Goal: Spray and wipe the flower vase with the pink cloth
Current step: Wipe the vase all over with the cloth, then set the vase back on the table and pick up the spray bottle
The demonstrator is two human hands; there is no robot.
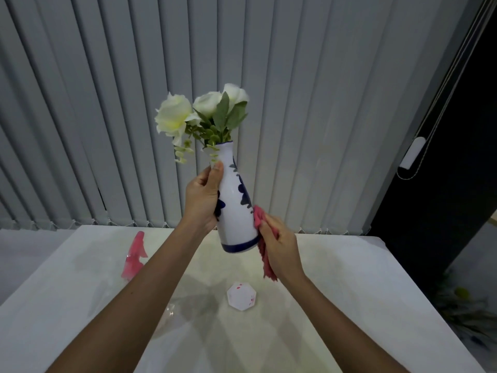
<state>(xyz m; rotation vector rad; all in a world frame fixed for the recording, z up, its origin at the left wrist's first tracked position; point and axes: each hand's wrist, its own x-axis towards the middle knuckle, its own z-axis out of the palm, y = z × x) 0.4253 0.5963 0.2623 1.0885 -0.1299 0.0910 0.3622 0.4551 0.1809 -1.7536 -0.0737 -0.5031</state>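
Note:
A white vase (236, 208) with dark blue leaf marks and a blue band at its foot hangs in the air above the table, tilted slightly. White roses with green leaves (204, 114) stick out of its mouth. My left hand (204, 200) grips the vase's left side, thumb up near the neck. My right hand (279, 246) holds the pink cloth (265, 254) bunched against the vase's lower right side. The spray bottle (135, 255), with a pink head and clear body, lies on the table at the left.
A white table (336, 305) stretches below my arms. A small white hexagonal object with pink marks (241, 296) sits on it near the middle. Grey vertical blinds (107, 103) fill the back. A dark opening and a plant (457, 305) are at the right.

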